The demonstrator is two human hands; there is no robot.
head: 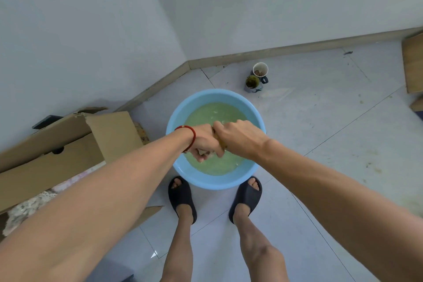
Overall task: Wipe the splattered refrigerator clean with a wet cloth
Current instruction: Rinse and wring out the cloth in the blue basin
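While both fists clench the cloth [219, 144] over the basin [256, 119], left hand [204, 142] and right hand [235, 136] butt together. It looks soft, soaked and slippery, so gripping each end and twisting should suit.

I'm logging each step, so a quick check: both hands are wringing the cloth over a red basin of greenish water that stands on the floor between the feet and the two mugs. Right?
Not quite: the basin is light blue, not red. The head view shows the left hand and right hand gripping the cloth over its greenish water, on the floor between the feet and the two mugs.
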